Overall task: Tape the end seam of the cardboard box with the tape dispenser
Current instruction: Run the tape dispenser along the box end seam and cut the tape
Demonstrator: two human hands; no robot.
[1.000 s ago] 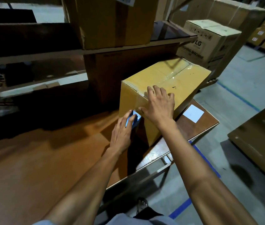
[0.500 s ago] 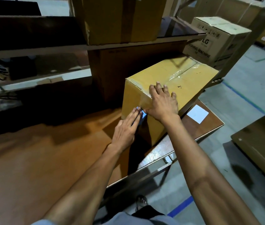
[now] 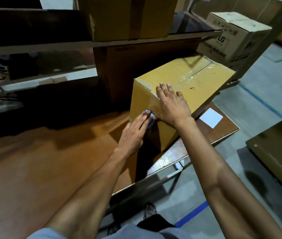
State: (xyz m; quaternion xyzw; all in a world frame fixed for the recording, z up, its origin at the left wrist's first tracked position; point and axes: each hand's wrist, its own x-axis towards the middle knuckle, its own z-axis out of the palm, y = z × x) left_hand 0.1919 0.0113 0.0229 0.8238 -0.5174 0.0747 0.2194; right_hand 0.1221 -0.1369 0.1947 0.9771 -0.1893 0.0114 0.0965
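Note:
A yellow cardboard box (image 3: 204,87) lies on the brown table (image 3: 42,166), with clear tape along its top seam and down the near end face. My left hand (image 3: 133,133) holds a small blue tape dispenser (image 3: 149,116) pressed against that near end face. The dispenser is mostly hidden under my fingers. My right hand (image 3: 173,104) lies flat, fingers spread, over the box's near top edge and the tape there, right beside the dispenser.
A shelf (image 3: 102,43) carrying another carton (image 3: 128,16) runs behind the box. A white label (image 3: 211,117) lies on the table's right end. LG cartons (image 3: 231,37) stand on the floor at the right, a flat board (image 3: 278,152) further right.
My left hand has slid the dispenser up the box's end face toward the top edge. The right hand has stayed flat on the box.

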